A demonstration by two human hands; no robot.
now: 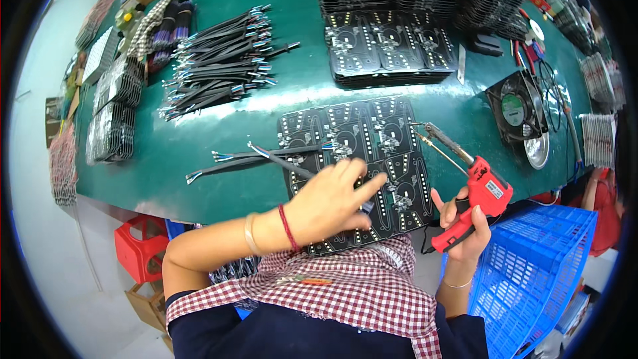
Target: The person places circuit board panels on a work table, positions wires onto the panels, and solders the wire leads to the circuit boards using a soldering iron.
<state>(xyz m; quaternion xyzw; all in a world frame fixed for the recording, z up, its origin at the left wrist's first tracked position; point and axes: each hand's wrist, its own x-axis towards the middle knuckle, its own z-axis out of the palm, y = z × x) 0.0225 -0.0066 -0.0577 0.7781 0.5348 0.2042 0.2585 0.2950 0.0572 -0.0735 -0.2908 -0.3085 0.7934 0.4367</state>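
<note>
My left hand (pixel 329 203) is over a black circuit board panel (pixel 392 116) lying at the table's front edge. Its fingers are curled round a black sleeved cable (pixel 282 161), which runs in under the palm; the fingers hide most of their grip. Two more such cables lie across the panel's left side, one with its end at a board in the upper row. In my right hand (pixel 468 226) is a red soldering gun (pixel 490 189), held by its handle. The gun's metal tip and thin feed tube point left, over the panel's right edge.
Behind, to the left, lies a pile of black cables (pixel 222 60). Stacked panels (pixel 389 46) stand at the back, with tall racks of boards behind. To the right are a black fan (pixel 515 106), a metal dish (pixel 537 151) and a blue crate (pixel 531 259). A red stool (pixel 141 246) stands lower left.
</note>
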